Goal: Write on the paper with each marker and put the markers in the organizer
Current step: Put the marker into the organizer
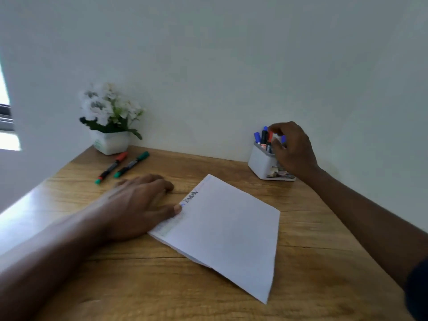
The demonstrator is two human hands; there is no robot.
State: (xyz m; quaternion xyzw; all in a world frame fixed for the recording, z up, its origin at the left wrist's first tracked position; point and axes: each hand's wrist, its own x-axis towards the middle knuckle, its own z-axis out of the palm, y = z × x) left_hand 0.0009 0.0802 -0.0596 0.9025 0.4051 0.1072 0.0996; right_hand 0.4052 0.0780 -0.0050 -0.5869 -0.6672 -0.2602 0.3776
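A white sheet of paper (227, 232) lies on the wooden desk with scribbles along its left edge. My left hand (136, 205) rests flat on the desk, its thumb pressing the paper's left edge. My right hand (293, 149) is at the white organizer (260, 164) by the wall, fingertips pinched around the top of a red-capped marker (269, 137) standing inside it. Blue and black markers stand in the organizer too. Two more markers lie on the desk at the back left: a red-and-green one (112, 166) and a green one (131, 164).
A white pot of white flowers (110, 119) stands in the back left corner against the wall. A window edge (5, 119) shows at far left. The wooden desk (312, 228) reaches the wall at the back.
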